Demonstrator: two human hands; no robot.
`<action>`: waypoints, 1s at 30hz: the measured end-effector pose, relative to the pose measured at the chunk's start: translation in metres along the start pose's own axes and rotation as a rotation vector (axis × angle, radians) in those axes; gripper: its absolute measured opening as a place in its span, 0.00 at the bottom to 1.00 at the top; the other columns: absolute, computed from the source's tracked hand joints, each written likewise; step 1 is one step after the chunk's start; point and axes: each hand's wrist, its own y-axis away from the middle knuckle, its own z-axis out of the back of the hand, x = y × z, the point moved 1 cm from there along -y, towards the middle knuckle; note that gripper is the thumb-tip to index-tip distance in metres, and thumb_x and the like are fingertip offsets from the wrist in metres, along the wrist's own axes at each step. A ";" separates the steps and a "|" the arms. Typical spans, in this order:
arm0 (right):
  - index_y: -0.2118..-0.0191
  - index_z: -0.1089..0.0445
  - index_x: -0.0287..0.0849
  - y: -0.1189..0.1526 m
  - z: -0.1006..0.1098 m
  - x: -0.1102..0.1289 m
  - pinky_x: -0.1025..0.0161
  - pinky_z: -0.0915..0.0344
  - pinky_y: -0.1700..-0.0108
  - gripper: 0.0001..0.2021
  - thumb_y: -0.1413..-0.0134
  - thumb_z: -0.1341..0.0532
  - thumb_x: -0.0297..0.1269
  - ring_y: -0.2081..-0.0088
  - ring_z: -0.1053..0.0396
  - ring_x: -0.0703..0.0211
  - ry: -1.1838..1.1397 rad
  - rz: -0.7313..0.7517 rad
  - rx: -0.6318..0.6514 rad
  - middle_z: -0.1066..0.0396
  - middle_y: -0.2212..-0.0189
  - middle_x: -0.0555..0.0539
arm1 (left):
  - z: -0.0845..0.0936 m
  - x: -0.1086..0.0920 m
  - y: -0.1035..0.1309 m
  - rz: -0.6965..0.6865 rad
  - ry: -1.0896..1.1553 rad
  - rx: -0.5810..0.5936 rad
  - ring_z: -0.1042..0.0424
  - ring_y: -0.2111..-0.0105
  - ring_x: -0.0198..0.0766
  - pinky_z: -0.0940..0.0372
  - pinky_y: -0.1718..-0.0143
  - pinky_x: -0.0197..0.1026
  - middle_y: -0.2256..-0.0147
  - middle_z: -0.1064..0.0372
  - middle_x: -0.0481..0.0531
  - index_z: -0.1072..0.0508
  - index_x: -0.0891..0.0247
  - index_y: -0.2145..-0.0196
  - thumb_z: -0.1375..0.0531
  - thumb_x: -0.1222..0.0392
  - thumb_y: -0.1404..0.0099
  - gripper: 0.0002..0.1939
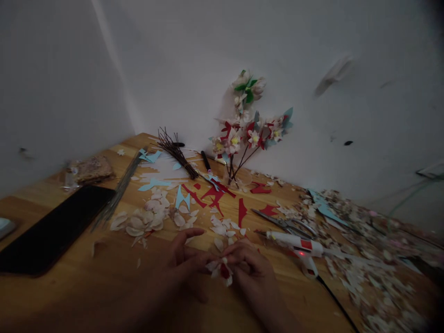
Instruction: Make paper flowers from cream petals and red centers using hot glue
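Both my left hand (189, 259) and right hand (251, 268) have their fingers closed on a small white-and-red flower (222, 270) above the wooden counter (114, 296).

a dim scene in muted grey light; its source cannot be told. a pale streak runs down the wall (166, 60) at 10 o'clock, and a soft shadow lies on it left of the flowers (243, 134) at 12. a red light glows on the glue gun (305, 252) at 4. the left forearm (138, 296) sinks into gloom at 7. small details look soft; the scraps (381, 277) at 4 smear and stretch, and the right-hand corners darken.
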 end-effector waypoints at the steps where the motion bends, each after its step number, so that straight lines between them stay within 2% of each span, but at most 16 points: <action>1: 0.78 0.29 0.48 0.000 0.000 0.000 0.65 0.37 0.69 0.09 0.55 0.38 0.25 0.72 0.31 0.60 0.006 0.001 0.003 0.26 0.76 0.52 | 0.000 0.000 0.000 0.003 -0.002 -0.004 0.25 0.68 0.48 0.33 0.81 0.39 0.70 0.23 0.54 0.45 0.60 0.52 0.34 0.54 0.49 0.32; 6: 0.79 0.28 0.48 -0.002 0.001 0.004 0.63 0.37 0.68 0.09 0.56 0.39 0.26 0.72 0.31 0.58 -0.007 -0.037 0.002 0.26 0.76 0.51 | -0.001 -0.001 0.000 0.023 -0.028 0.000 0.26 0.66 0.49 0.32 0.78 0.41 0.68 0.24 0.56 0.47 0.61 0.50 0.35 0.54 0.48 0.33; 12: 0.85 0.32 0.44 0.002 -0.008 -0.011 0.67 0.41 0.73 0.07 0.70 0.33 0.29 0.77 0.35 0.62 -0.442 -0.512 -0.130 0.30 0.82 0.54 | -0.003 -0.008 0.002 0.018 -0.074 -0.036 0.25 0.64 0.52 0.32 0.77 0.42 0.66 0.25 0.56 0.46 0.59 0.50 0.35 0.52 0.50 0.34; 17: 0.79 0.32 0.43 0.006 -0.015 -0.017 0.68 0.41 0.74 0.09 0.70 0.30 0.32 0.78 0.36 0.65 -0.539 -0.627 -0.165 0.31 0.81 0.55 | 0.003 -0.007 -0.002 -0.056 -0.116 -0.073 0.25 0.71 0.44 0.35 0.81 0.36 0.67 0.27 0.50 0.44 0.57 0.53 0.36 0.56 0.48 0.28; 21: 0.74 0.29 0.41 0.004 -0.019 -0.010 0.72 0.45 0.79 0.13 0.72 0.27 0.34 0.81 0.38 0.69 -0.748 -0.765 -0.092 0.30 0.81 0.55 | 0.009 -0.001 -0.007 -0.192 -0.199 -0.168 0.31 0.75 0.35 0.37 0.83 0.32 0.66 0.35 0.46 0.41 0.57 0.56 0.35 0.59 0.49 0.25; 25: 0.78 0.32 0.41 0.004 -0.023 -0.010 0.74 0.49 0.82 0.15 0.75 0.26 0.33 0.84 0.40 0.72 -0.843 -0.798 -0.067 0.32 0.84 0.56 | 0.006 0.004 -0.010 -0.298 -0.311 -0.207 0.34 0.75 0.32 0.38 0.79 0.34 0.66 0.38 0.46 0.40 0.58 0.57 0.35 0.62 0.51 0.25; 30: 0.74 0.37 0.43 0.007 -0.029 -0.019 0.75 0.49 0.83 0.20 0.76 0.26 0.30 0.85 0.39 0.71 -0.851 -0.762 -0.039 0.27 0.83 0.55 | -0.002 0.011 -0.011 -0.285 -0.247 -0.118 0.36 0.79 0.30 0.42 0.78 0.34 0.72 0.38 0.41 0.42 0.57 0.58 0.30 0.64 0.58 0.32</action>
